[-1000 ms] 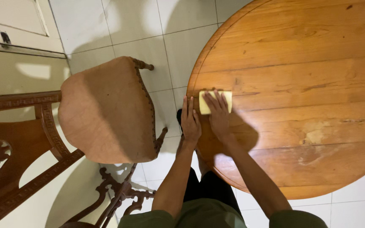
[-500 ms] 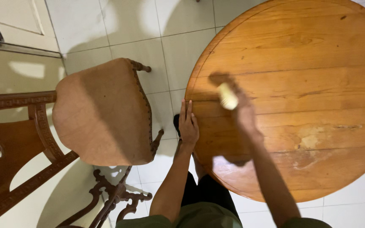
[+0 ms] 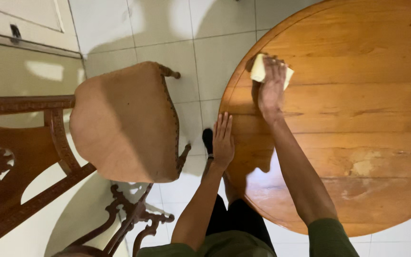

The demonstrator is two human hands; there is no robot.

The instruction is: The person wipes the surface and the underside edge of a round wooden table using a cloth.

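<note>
The right hand (image 3: 271,88) lies flat, palm down, on a pale yellow cloth (image 3: 259,70) and presses it against the top of the round wooden bench (image 3: 357,119); its grip is neither spread nor pinching, the fingers lying close together over the cloth with the fingertips toward the far side. The cloth sits close to the bench's far left edge, with one pale corner showing to the left of the hand and another to the right of the fingers. The left hand (image 3: 223,140) rests flat on the bench's left rim, nearer than the right hand, fingers straight and together, holding nothing. Both forearms reach up from the near edge of the view, where green sleeves (image 3: 329,235) and dark trousers (image 3: 243,219) show. A dark shoe toe (image 3: 208,139) peeks out on the floor just left of the left hand. The bench top is glossy orange-brown planking, with a worn, paler patch (image 3: 363,167) on its near right part, well apart from the cloth. To the left of the bench stands a carved wooden chair (image 3: 24,157) with a tan padded seat (image 3: 124,123), near the bench but not touching it. The floor is pale tile (image 3: 167,28), and a light cabinet door (image 3: 29,19) shows at the far left.
</note>
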